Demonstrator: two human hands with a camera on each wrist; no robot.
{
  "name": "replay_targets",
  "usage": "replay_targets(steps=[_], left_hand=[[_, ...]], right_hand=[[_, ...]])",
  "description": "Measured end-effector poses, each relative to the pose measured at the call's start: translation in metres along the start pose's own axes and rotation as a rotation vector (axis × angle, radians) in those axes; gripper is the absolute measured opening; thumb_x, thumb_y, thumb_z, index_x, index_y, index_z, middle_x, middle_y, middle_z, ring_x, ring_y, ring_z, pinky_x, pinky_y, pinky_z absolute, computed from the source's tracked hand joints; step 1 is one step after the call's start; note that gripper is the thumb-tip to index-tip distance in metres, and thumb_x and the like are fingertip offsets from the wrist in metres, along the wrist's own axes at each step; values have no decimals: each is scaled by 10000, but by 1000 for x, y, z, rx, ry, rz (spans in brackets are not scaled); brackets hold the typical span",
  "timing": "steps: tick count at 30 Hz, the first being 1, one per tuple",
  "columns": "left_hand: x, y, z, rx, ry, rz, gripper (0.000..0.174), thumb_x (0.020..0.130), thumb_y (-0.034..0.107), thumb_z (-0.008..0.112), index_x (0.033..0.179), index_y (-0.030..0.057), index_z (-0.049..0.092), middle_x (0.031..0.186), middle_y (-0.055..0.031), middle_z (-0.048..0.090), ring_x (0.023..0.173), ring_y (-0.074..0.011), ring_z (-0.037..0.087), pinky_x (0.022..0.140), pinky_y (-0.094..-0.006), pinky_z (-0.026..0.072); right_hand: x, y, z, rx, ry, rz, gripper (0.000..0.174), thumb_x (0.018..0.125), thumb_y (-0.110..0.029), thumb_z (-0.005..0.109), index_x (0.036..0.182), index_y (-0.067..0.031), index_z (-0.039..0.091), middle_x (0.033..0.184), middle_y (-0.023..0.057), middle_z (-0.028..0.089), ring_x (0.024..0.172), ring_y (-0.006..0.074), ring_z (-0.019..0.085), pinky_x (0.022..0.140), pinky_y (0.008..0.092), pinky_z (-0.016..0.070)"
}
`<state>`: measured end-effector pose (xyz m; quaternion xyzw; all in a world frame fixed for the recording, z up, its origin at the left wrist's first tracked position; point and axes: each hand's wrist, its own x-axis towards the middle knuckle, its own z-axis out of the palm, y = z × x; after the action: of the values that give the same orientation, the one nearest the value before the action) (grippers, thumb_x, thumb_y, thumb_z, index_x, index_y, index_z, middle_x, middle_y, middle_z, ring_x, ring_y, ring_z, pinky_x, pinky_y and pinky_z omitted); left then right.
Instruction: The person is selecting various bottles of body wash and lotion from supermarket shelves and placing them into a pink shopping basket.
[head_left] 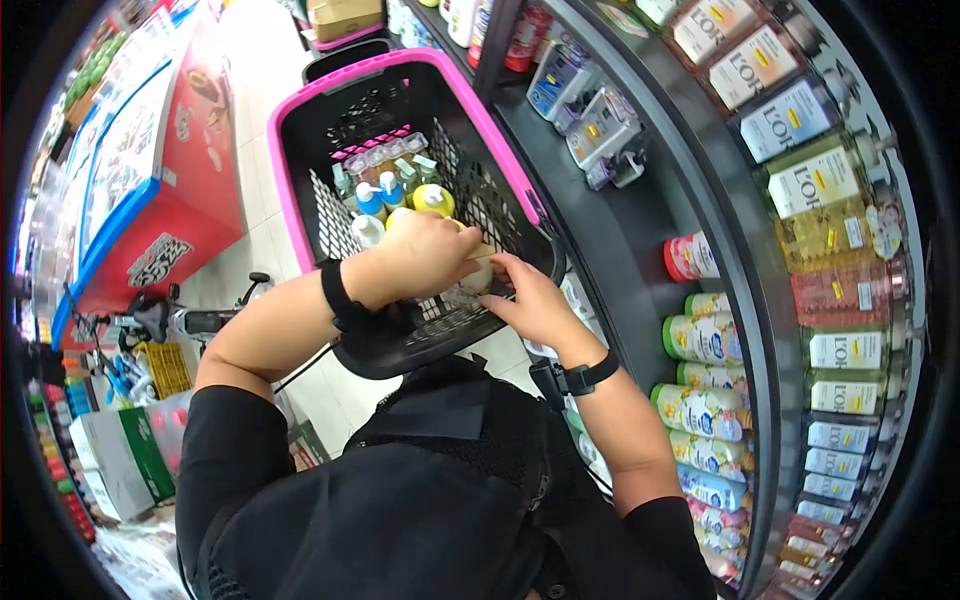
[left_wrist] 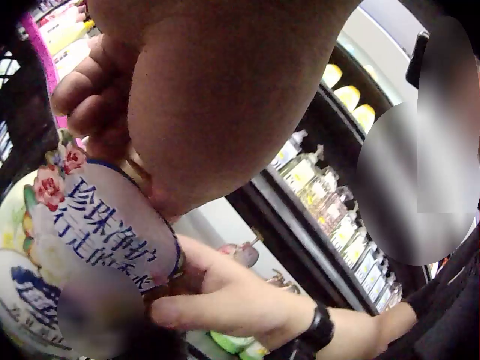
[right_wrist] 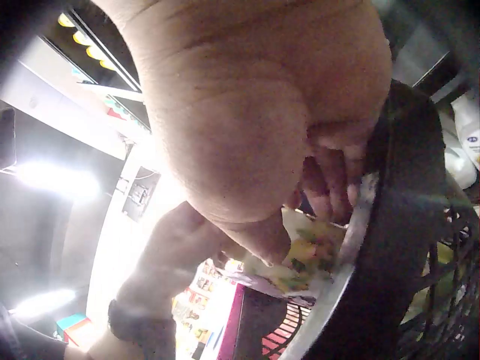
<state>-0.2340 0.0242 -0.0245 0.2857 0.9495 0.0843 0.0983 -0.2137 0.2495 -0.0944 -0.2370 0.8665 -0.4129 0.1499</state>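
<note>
A floral-labelled bottle (left_wrist: 105, 217) with blue lettering fills the lower left of the left wrist view. In the head view the left hand (head_left: 425, 250) is over the near part of the black basket with a pink rim (head_left: 283, 190), its fingers curled at the bottle's top. Beside it the right hand (head_left: 535, 305) pinches the bottle's side with thumb and fingers, near the basket's rim. The right wrist view shows the right hand (right_wrist: 262, 127) with its thumb against the floral label (right_wrist: 307, 251). Most of the bottle is hidden by the hands in the head view.
Pump bottles (head_left: 370, 200) stand inside the basket. Shelves on the right hold rows of bottles (head_left: 700, 340) and boxed items (head_left: 603, 128). A red freezer (head_left: 190, 150) with a blue edge stands at left, a bicycle (head_left: 200, 320) near it.
</note>
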Motion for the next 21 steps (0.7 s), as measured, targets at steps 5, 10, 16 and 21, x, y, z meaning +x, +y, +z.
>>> replay_targets(steps=[5, 10, 16, 21], left_hand=[[36, -13, 63, 81, -173, 68, 343, 939, 403, 603, 1005, 68, 641, 858, -133, 721, 822, -314, 718, 688, -435, 558], [58, -23, 115, 70, -236, 106, 338, 946, 398, 596, 1007, 65, 612, 841, -150, 714, 811, -338, 712, 686, -456, 556], [80, -24, 147, 37, -291, 178, 327, 925, 363, 605, 1008, 48, 582, 847, -170, 710, 815, -372, 701, 713, -489, 551], [99, -30, 176, -12, -340, 46, 326, 937, 339, 585, 1080, 46, 567, 914, -189, 712, 893, -384, 698, 782, -493, 548]], right_hand=[[-37, -2, -12, -121, 115, -72, 501, 848, -204, 740, 1274, 1, 577, 1283, 163, 592, 1135, 322, 613, 936, 374, 511], [-74, 13, -22, 283, 208, 175, 464, 878, -166, 727, 1283, -16, 557, 1240, 157, 632, 1139, 294, 629, 966, 396, 506], [-146, 59, -7, 443, 272, 437, 478, 892, -174, 748, 1290, -1, 546, 1173, 158, 660, 1053, 226, 654, 921, 361, 528], [-233, 115, 36, 477, 379, 728, 473, 887, -208, 751, 1255, 20, 561, 1095, 158, 685, 1015, 229, 664, 899, 361, 531]])
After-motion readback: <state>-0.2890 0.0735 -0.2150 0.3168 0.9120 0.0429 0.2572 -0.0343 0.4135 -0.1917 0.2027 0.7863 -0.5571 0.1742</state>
